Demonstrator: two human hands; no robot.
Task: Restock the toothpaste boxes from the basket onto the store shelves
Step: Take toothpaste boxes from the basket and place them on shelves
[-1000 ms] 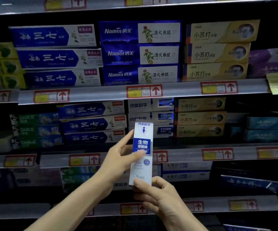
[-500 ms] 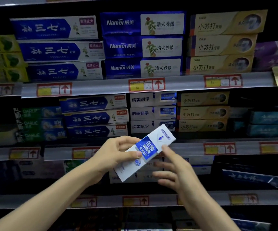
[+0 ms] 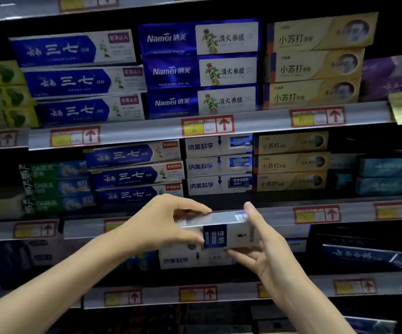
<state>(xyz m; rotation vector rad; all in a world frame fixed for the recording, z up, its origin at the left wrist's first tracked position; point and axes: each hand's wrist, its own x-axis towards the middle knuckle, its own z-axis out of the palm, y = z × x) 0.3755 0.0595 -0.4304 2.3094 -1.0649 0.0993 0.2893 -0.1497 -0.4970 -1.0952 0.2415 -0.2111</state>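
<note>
A white toothpaste box [image 3: 221, 231] with a dark blue label lies level between both hands, in front of the third shelf's rail. My left hand [image 3: 161, 225] grips its left end, thumb below and fingers on top. My right hand [image 3: 262, 242] holds its right end, thumb on top and fingers under it. Its print appears upside down. Just above, a stack of three matching white boxes [image 3: 218, 165] stands on the shelf. The basket is out of view.
Shelves [image 3: 132, 133] carry stacked toothpaste boxes: blue ones [image 3: 84, 80] at the left, dark blue Namei ones [image 3: 200, 71] in the middle, yellow ones [image 3: 313, 66] at the right. Red price tags [image 3: 207, 125] line the rails. More white boxes [image 3: 195, 260] lie below the hands.
The box has turned from upright, through a tilt, to level. My right hand moved from its bottom end to its right end. The view has shifted down a little.
</note>
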